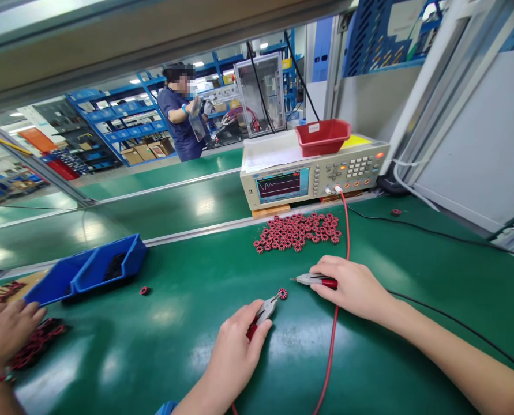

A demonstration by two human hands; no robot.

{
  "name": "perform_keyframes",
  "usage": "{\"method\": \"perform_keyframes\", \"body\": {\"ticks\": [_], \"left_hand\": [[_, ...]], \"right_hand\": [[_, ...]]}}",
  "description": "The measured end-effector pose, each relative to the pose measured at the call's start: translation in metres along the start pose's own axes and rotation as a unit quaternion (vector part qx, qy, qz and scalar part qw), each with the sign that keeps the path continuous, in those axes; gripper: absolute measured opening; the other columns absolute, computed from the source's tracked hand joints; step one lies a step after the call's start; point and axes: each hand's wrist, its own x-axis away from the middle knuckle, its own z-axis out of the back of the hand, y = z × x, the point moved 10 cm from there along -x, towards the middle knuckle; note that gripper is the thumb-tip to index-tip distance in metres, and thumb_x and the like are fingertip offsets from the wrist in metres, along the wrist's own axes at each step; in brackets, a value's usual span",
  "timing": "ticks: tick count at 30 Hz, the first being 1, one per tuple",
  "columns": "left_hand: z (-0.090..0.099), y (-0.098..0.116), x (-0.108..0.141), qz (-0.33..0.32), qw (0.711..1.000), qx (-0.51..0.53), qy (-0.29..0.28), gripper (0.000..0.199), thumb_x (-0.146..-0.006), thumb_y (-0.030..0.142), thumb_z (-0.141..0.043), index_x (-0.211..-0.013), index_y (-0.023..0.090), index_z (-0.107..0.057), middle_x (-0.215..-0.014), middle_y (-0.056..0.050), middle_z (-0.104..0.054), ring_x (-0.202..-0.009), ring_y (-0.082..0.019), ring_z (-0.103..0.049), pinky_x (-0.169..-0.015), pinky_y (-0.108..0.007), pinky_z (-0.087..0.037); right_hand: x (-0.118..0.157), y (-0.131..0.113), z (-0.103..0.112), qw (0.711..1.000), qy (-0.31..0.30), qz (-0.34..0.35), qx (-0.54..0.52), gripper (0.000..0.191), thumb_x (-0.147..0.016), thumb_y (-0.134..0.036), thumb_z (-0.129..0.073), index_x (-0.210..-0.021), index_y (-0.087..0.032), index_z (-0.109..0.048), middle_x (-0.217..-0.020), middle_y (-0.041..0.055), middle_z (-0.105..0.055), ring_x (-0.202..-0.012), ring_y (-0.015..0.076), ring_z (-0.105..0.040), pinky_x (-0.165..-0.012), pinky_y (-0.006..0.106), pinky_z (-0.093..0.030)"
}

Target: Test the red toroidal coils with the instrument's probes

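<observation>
My left hand point(236, 350) is closed around a grey test clip point(265, 312) with red grips. The clip's tip meets a small red wound ring core point(283, 294) lying flat on the green bench. Whether its jaws pinch the core or only touch it, I cannot tell. A second test clip point(309, 279) is gripped in my right hand point(355, 288), pointing left, its tip apart from the core. A red cable point(332, 346) crosses the bench under my right hand. Behind both hands lies a pile of similar red ring cores point(300, 231).
A bench tester point(321, 176) with a lit waveform screen stands at the back, carrying a red tray point(323, 138). Blue bins point(109, 268) are at left, beside another person's hand point(6, 337) over more cores. Single cores point(145, 290) lie apart. A co-worker point(181, 115) stands beyond.
</observation>
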Motion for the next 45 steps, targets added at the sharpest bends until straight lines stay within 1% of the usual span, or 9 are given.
{"method": "perform_keyframes", "body": {"ticks": [3, 6, 12, 16, 22, 31, 39, 42, 45], "left_hand": [[-0.0005, 0.0, -0.0004, -0.011, 1.0, -0.006, 0.012, 0.029, -0.088, 0.031, -0.046, -0.112, 0.017, -0.056, -0.102, -0.008, -0.066, -0.091, -0.022, -0.062, -0.079, -0.032, -0.05], [-0.0013, 0.0006, -0.0024, -0.016, 1.0, -0.006, 0.011, 0.028, -0.089, 0.031, -0.046, -0.111, 0.017, -0.056, -0.098, -0.007, -0.067, -0.088, -0.021, -0.063, -0.077, -0.031, -0.05], [-0.0002, 0.0036, -0.0027, -0.026, 1.0, -0.004, 0.012, 0.027, -0.088, 0.031, -0.048, -0.111, 0.018, -0.056, -0.095, -0.006, -0.066, -0.085, -0.02, -0.063, -0.074, -0.03, -0.05], [0.0006, 0.0048, -0.0027, -0.028, 1.0, -0.007, 0.012, 0.028, -0.088, 0.032, -0.048, -0.11, 0.018, -0.057, -0.093, -0.006, -0.067, -0.083, -0.019, -0.063, -0.073, -0.029, -0.051], [0.002, 0.0058, -0.0035, -0.033, 0.999, -0.009, 0.02, 0.028, -0.088, 0.031, -0.049, -0.11, 0.018, -0.057, -0.094, -0.006, -0.067, -0.083, -0.019, -0.063, -0.073, -0.028, -0.051], [0.0015, 0.0043, -0.0014, -0.033, 0.999, -0.007, 0.017, 0.028, -0.088, 0.032, -0.047, -0.111, 0.018, -0.057, -0.095, -0.006, -0.067, -0.084, -0.019, -0.063, -0.073, -0.029, -0.051], [0.0037, 0.0057, -0.0023, -0.042, 0.999, -0.011, 0.027, 0.028, -0.088, 0.032, -0.049, -0.11, 0.017, -0.057, -0.095, -0.007, -0.068, -0.083, -0.019, -0.064, -0.072, -0.028, -0.052], [0.0038, 0.0055, -0.0019, -0.045, 0.999, -0.012, 0.028, 0.028, -0.087, 0.032, -0.049, -0.11, 0.018, -0.057, -0.096, -0.007, -0.068, -0.084, -0.02, -0.065, -0.073, -0.028, -0.052], [0.004, 0.0056, -0.0016, -0.044, 0.999, -0.009, 0.026, 0.027, -0.087, 0.031, -0.049, -0.109, 0.018, -0.058, -0.097, -0.007, -0.068, -0.085, -0.02, -0.065, -0.075, -0.029, -0.052]], "right_hand": [[0.0007, -0.0001, 0.0041, 1.0, 0.011, -0.002, -0.013, 0.02, -0.085, -0.032, -0.048, -0.096, -0.024, -0.062, -0.093, 0.0012, -0.062, -0.085, 0.0167, -0.057, -0.066, 0.026, -0.042], [0.001, 0.0005, 0.0051, 1.0, 0.014, -0.006, -0.023, 0.019, -0.086, -0.031, -0.046, -0.096, -0.024, -0.061, -0.093, 0.0018, -0.062, -0.086, 0.0174, -0.057, -0.069, 0.027, -0.042], [-0.0014, 0.004, 0.0004, 0.999, 0.014, -0.006, -0.029, 0.016, -0.085, -0.031, -0.046, -0.093, -0.024, -0.058, -0.091, 0.0011, -0.061, -0.085, 0.0179, -0.057, -0.066, 0.028, -0.041], [-0.0018, 0.0052, -0.0005, 0.999, 0.013, -0.01, -0.035, 0.015, -0.085, -0.031, -0.047, -0.094, -0.023, -0.056, -0.091, 0.0006, -0.062, -0.085, 0.018, -0.057, -0.067, 0.028, -0.041], [-0.0009, 0.0053, -0.001, 0.999, 0.011, -0.013, -0.042, 0.014, -0.085, -0.03, -0.047, -0.095, -0.024, -0.055, -0.091, -0.0003, -0.062, -0.085, 0.018, -0.057, -0.067, 0.029, -0.041], [-0.0017, 0.0053, -0.002, 0.999, 0.009, -0.007, -0.048, 0.014, -0.085, -0.031, -0.046, -0.095, -0.025, -0.055, -0.091, -0.0009, -0.061, -0.084, 0.0178, -0.057, -0.068, 0.029, -0.041], [-0.0002, 0.0042, 0.0008, 0.998, 0.013, -0.008, -0.066, 0.011, -0.084, -0.029, -0.047, -0.092, -0.025, -0.053, -0.088, -0.0021, -0.061, -0.081, 0.0173, -0.057, -0.064, 0.028, -0.039], [0.0002, 0.004, 0.0018, 0.996, 0.011, -0.007, -0.085, 0.012, -0.084, -0.029, -0.048, -0.094, -0.024, -0.052, -0.089, -0.0019, -0.062, -0.079, 0.0168, -0.057, -0.064, 0.028, -0.04], [0.0007, 0.0017, 0.0004, 0.994, 0.004, 0.005, -0.107, 0.017, -0.085, -0.028, -0.048, -0.1, -0.025, -0.053, -0.095, -0.001, -0.062, -0.081, 0.0164, -0.058, -0.067, 0.029, -0.042]]}}
